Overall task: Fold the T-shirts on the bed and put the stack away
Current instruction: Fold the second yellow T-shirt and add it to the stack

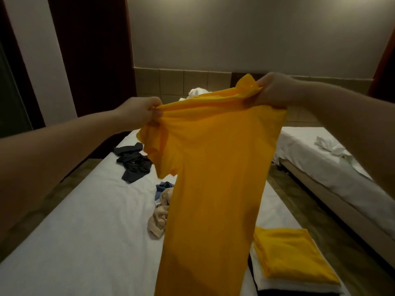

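Head view, listed from near end of bed [85,231] outward. Folded stack [277,283] at near right corner of bed: folded yellow T-shirt [295,253] on top, white layer under it, black layer lowest. Unfolded yellow T-shirt [213,178] held up above bed, hanging lengthwise, hem out of frame at bottom, one sleeve drooping at left. Left hand [139,113] pinching bunched shoulder cloth, fingers curled round it. Right hand [275,90] gripping opposite shoulder, higher, cloth gathered in fist. Beige garment [159,221] crumpled at mid-bed, partly behind hanging shirt; blue garment [163,186] touching it on far side. Dark crumpled garment [133,162] further up bed, toward left edge. White crumpled cloth [196,92] at far end of bed. Second bed [320,167] right of bed, across strip of floor, rumpled white cloth [329,146] on top.
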